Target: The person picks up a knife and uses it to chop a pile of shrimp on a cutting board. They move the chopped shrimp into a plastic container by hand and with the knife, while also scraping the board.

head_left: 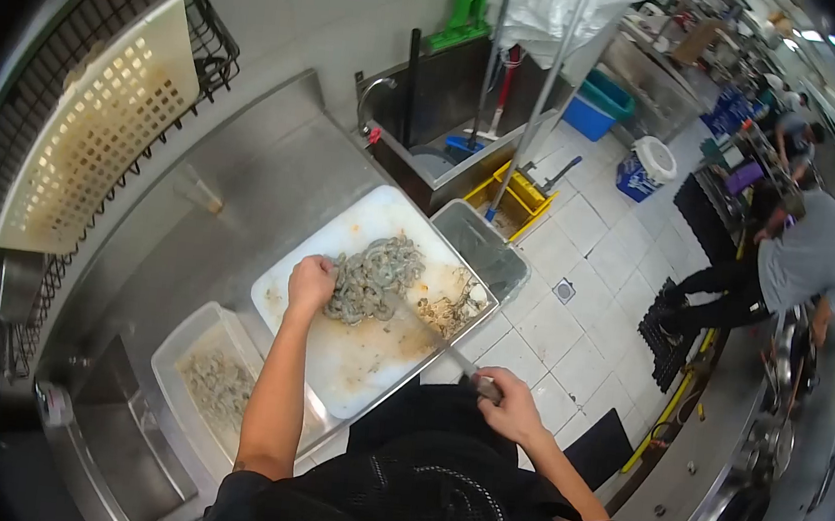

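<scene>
A pile of grey shrimp (370, 281) lies on a white cutting board (338, 353). At the pile's left edge is my left hand (312, 284), its fingers closed; whether they pinch a shrimp is too small to tell. My right hand (510, 406) grips the dark handle of a knife (440, 341), whose blurred blade reaches over the board just below the pile. Brownish scraps (444, 315) sit at the board's right end. Left of my left forearm, a clear plastic container (173, 343) holds more shrimp in cloudy liquid.
A steel sink (141, 470) is at lower left, a perforated white tray (99, 119) on the rack above. Beyond the board are a grey bin (497, 268), a yellow mop bucket (523, 205) and a white-and-blue pail (644, 169). People work at the right; one wears a grey shirt (811, 248).
</scene>
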A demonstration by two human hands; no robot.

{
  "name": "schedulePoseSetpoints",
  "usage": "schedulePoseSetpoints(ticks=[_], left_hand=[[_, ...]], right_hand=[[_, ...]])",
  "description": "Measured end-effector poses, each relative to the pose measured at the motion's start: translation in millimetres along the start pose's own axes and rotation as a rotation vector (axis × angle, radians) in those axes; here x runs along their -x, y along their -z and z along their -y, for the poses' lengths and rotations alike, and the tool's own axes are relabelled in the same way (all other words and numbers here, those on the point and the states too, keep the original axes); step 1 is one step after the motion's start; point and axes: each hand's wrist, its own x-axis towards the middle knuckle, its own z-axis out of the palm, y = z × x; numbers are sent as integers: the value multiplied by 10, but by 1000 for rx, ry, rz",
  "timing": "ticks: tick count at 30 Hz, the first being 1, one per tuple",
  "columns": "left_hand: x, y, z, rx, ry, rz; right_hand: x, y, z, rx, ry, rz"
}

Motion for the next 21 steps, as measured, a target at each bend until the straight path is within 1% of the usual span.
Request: schedulePoseSetpoints(ticks=[1,3,4,5,7,8,10,11,12,13,14,15,16,17,18,19,21], left_hand=[[56,-2,-6,-5,37,-4],[197,2,48,218,77,-140],[261,-37,158,338,61,-189],[439,-14,165,318,89,-196],[756,104,63,857,178,-282],[966,136,-39,939,230,-319],[1355,88,-70,889,258,-350],[1509,16,-17,850,271,-345],[1635,-84,21,620,261,-373],[1727,-155,-21,612,273,-393],[1824,-258,-120,379,132,-418],[1922,-366,-212,143,-4,-432],[2011,-486,-305,135,14,-444],[2101,-627,-396,93,-20,-349],[2184,-724,-460,56,-52,-256],[2243,-791,-472,60,-39,-271],[2375,-895,-461,77,-68,-357]], right_hand=[[-23,72,-81,-9,5,37],[-59,209,-122,-178,-302,-21],[-144,278,-192,-226,-357,14],[-213,315,-294,-328,-368,42],[-336,404,-425,-309,-238,129],[-424,455,-469,-319,-217,157],[-507,542,-526,-297,-246,360],[-542,567,-510,-306,-233,381],[-568,578,-483,-361,-326,474],[-588,583,-478,-411,-420,569],[-590,534,-575,-413,-410,593],[-578,441,-717,-354,-323,629],[-559,387,-803,-296,-235,661],[-540,397,-746,-293,-226,681],[-529,409,-683,-333,-320,711],[-550,441,-631,-369,-414,734],[-560,473,-673,-364,-398,742]])
